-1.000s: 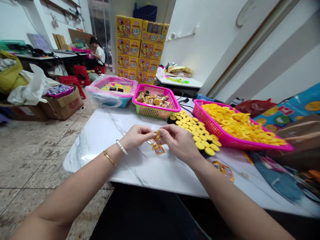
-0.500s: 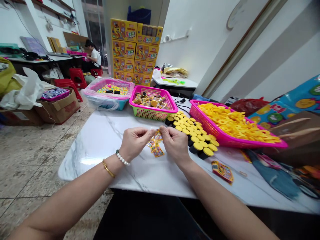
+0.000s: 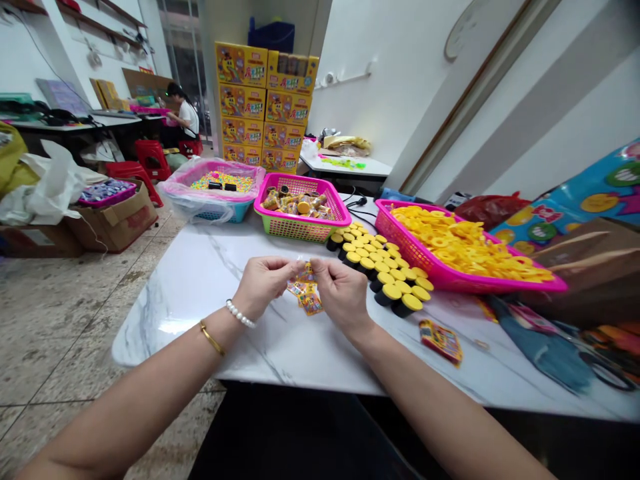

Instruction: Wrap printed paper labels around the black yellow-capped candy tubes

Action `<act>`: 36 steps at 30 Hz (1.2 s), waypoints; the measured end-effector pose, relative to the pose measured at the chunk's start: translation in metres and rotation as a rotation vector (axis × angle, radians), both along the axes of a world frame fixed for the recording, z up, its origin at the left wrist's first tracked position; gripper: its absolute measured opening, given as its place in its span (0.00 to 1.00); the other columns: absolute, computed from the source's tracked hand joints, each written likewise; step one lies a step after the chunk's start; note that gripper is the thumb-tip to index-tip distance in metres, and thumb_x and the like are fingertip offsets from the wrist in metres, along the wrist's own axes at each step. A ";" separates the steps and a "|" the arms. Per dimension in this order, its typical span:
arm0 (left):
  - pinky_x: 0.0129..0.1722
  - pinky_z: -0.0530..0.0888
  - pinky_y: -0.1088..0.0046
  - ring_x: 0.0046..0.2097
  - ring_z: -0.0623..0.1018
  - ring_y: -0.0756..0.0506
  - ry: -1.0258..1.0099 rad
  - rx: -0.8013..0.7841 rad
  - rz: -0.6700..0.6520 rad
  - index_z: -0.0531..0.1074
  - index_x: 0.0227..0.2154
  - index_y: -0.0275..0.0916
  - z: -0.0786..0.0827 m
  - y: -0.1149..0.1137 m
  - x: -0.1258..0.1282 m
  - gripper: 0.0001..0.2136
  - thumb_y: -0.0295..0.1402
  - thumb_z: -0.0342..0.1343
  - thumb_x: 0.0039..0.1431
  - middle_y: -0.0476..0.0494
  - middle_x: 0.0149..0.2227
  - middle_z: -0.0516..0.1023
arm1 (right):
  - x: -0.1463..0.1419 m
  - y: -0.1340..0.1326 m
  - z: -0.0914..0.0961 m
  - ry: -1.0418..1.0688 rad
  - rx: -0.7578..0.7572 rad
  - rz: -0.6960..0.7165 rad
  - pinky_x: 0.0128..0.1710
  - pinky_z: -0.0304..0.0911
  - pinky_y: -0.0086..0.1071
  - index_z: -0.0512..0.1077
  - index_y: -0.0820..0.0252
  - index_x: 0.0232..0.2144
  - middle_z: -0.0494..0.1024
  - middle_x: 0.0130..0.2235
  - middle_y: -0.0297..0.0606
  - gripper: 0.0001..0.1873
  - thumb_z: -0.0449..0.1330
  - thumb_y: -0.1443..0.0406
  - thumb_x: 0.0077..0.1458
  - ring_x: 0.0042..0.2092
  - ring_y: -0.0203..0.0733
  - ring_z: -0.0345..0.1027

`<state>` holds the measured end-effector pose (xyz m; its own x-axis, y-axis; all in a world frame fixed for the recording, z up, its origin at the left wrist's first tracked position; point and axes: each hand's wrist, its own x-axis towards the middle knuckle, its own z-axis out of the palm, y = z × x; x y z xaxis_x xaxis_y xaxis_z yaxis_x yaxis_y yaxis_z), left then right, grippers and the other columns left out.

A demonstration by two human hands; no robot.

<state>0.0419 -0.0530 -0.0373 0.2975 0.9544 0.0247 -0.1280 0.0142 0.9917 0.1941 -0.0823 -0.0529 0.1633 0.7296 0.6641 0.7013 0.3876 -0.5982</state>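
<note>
My left hand [image 3: 261, 285] is closed in a pinch on the left edge of a small printed plastic wrapper [image 3: 305, 272]. Thumb and fingers of my right hand [image 3: 344, 293] pinch the same wrapper from the other side. It is held just above the table, and part of it is hidden by my fingers. Right below lie several orange-yellow printed wrappers [image 3: 311, 304] in a loose heap. Beside my right hand stand rows of black cylinders with yellow lids [image 3: 389, 267]. A small pile of the printed wrappers [image 3: 441, 341] rests nearer my right forearm.
On the marble-patterned table [image 3: 200, 287] stand a pink-and-green basket [image 3: 300, 228] of wrapped cylinders, a plastic-lined tub [image 3: 173, 183] of colourful beads and a pink basket [image 3: 500, 288] of yellow plastic parts. Yellow boxes [image 3: 243, 103] are stacked behind. A person [image 3: 187, 119] sits far left.
Both hands stay together on the wrapper, with little change in their grip. The whole view has shifted slightly; the things on the table look unmoved.
</note>
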 end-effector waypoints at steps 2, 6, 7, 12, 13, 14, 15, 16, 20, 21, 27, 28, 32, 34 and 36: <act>0.18 0.49 0.77 0.17 0.57 0.57 -0.042 -0.084 -0.020 0.79 0.26 0.31 -0.002 0.003 -0.001 0.22 0.48 0.70 0.37 0.54 0.13 0.63 | -0.001 0.002 -0.003 -0.079 0.076 0.011 0.23 0.49 0.29 0.61 0.59 0.15 0.63 0.17 0.31 0.28 0.52 0.52 0.64 0.21 0.32 0.54; 0.17 0.47 0.78 0.18 0.56 0.58 -0.123 -0.210 -0.023 0.79 0.24 0.30 -0.002 0.006 -0.002 0.21 0.43 0.74 0.31 0.54 0.14 0.64 | -0.002 0.006 -0.009 -0.208 0.110 0.028 0.25 0.52 0.29 0.65 0.59 0.17 0.68 0.19 0.33 0.27 0.51 0.54 0.65 0.23 0.33 0.59; 0.17 0.47 0.79 0.18 0.56 0.59 -0.144 -0.230 -0.034 0.79 0.25 0.30 -0.001 0.006 -0.003 0.21 0.41 0.74 0.31 0.53 0.16 0.66 | -0.002 0.007 -0.010 -0.228 0.093 0.034 0.26 0.53 0.29 0.67 0.59 0.18 0.69 0.20 0.34 0.26 0.50 0.55 0.66 0.23 0.33 0.60; 0.16 0.47 0.80 0.17 0.57 0.60 -0.187 -0.349 -0.087 0.76 0.23 0.31 -0.001 0.010 -0.003 0.12 0.33 0.72 0.40 0.49 0.21 0.73 | 0.014 0.003 0.008 -0.322 -0.014 0.025 0.28 0.57 0.30 0.75 0.60 0.21 0.73 0.24 0.38 0.28 0.48 0.53 0.66 0.27 0.36 0.66; 0.15 0.48 0.80 0.16 0.57 0.60 -0.180 -0.375 -0.081 0.75 0.22 0.31 -0.001 0.011 -0.003 0.11 0.32 0.70 0.43 0.49 0.20 0.73 | 0.022 0.000 0.015 -0.341 -0.045 -0.013 0.31 0.59 0.31 0.77 0.59 0.26 0.76 0.28 0.40 0.25 0.50 0.52 0.65 0.30 0.38 0.69; 0.15 0.48 0.80 0.16 0.57 0.59 -0.169 -0.396 -0.079 0.75 0.22 0.31 -0.002 0.012 -0.003 0.09 0.31 0.69 0.45 0.49 0.20 0.73 | 0.031 -0.002 0.021 -0.361 -0.092 -0.060 0.34 0.60 0.32 0.79 0.59 0.31 0.78 0.33 0.41 0.22 0.53 0.52 0.63 0.34 0.40 0.71; 0.15 0.48 0.80 0.16 0.57 0.60 -0.157 -0.409 -0.087 0.75 0.23 0.31 -0.003 0.013 -0.003 0.08 0.30 0.68 0.47 0.49 0.20 0.72 | 0.039 -0.005 0.026 -0.391 -0.162 -0.105 0.36 0.62 0.33 0.79 0.58 0.37 0.79 0.38 0.42 0.19 0.57 0.51 0.59 0.37 0.42 0.72; 0.15 0.48 0.81 0.16 0.57 0.60 -0.142 -0.414 -0.109 0.76 0.24 0.31 -0.003 0.013 -0.003 0.08 0.30 0.68 0.47 0.49 0.20 0.72 | 0.048 -0.008 0.030 -0.429 -0.256 -0.133 0.37 0.62 0.34 0.79 0.58 0.40 0.79 0.41 0.43 0.19 0.61 0.51 0.55 0.38 0.44 0.72; 0.14 0.45 0.81 0.16 0.56 0.60 -0.071 -0.408 -0.244 0.76 0.24 0.30 -0.008 0.012 -0.005 0.11 0.33 0.70 0.44 0.50 0.18 0.70 | 0.067 -0.019 0.030 -0.489 -0.616 -0.062 0.36 0.63 0.33 0.78 0.59 0.34 0.80 0.35 0.40 0.08 0.61 0.63 0.50 0.35 0.44 0.73; 0.14 0.45 0.81 0.16 0.56 0.60 -0.063 -0.421 -0.254 0.76 0.23 0.29 -0.009 0.012 -0.005 0.12 0.34 0.70 0.44 0.49 0.19 0.71 | 0.069 -0.020 0.028 -0.462 -0.637 -0.021 0.35 0.63 0.33 0.77 0.59 0.33 0.80 0.34 0.38 0.08 0.59 0.65 0.51 0.35 0.43 0.73; 0.13 0.46 0.86 0.16 0.54 0.62 -0.187 -0.509 -0.115 0.75 0.25 0.28 -0.008 0.023 -0.009 0.04 0.24 0.62 0.52 0.42 0.26 0.77 | 0.067 -0.022 0.029 -0.439 -0.586 0.152 0.36 0.64 0.33 0.77 0.59 0.33 0.78 0.36 0.40 0.10 0.58 0.69 0.47 0.35 0.41 0.72; 0.12 0.46 0.87 0.15 0.54 0.62 -0.219 -0.523 -0.111 0.75 0.26 0.28 -0.007 0.024 -0.010 0.04 0.23 0.60 0.54 0.42 0.26 0.77 | 0.066 -0.022 0.032 -0.388 -0.570 0.182 0.35 0.64 0.34 0.78 0.58 0.33 0.78 0.35 0.40 0.11 0.58 0.69 0.47 0.34 0.41 0.71; 0.11 0.46 0.89 0.14 0.55 0.63 -0.309 -0.602 -0.108 0.74 0.28 0.28 -0.006 0.030 -0.012 0.07 0.22 0.54 0.61 0.46 0.24 0.74 | 0.056 -0.008 0.042 0.174 -0.596 0.431 0.36 0.67 0.35 0.76 0.59 0.42 0.79 0.33 0.38 0.17 0.64 0.60 0.48 0.33 0.40 0.73; 0.10 0.47 0.89 0.14 0.56 0.63 -0.342 -0.624 -0.101 0.74 0.29 0.28 -0.006 0.031 -0.013 0.07 0.21 0.53 0.62 0.47 0.23 0.73 | 0.048 0.003 0.042 0.435 -0.603 0.544 0.40 0.69 0.36 0.76 0.59 0.41 0.81 0.37 0.39 0.20 0.67 0.57 0.46 0.35 0.40 0.74; 0.10 0.47 0.89 0.13 0.56 0.63 -0.367 -0.638 -0.090 0.72 0.28 0.29 -0.004 0.032 -0.013 0.07 0.21 0.53 0.62 0.49 0.22 0.71 | 0.039 0.012 0.037 0.555 -0.589 0.570 0.42 0.68 0.35 0.77 0.59 0.38 0.81 0.38 0.38 0.19 0.69 0.56 0.44 0.36 0.39 0.74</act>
<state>0.0293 -0.0213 -0.0415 0.4544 0.7887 -0.4141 -0.4206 0.5997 0.6807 0.2330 -0.0698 -0.0159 -0.1362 0.9851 0.1054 0.0640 0.1149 -0.9913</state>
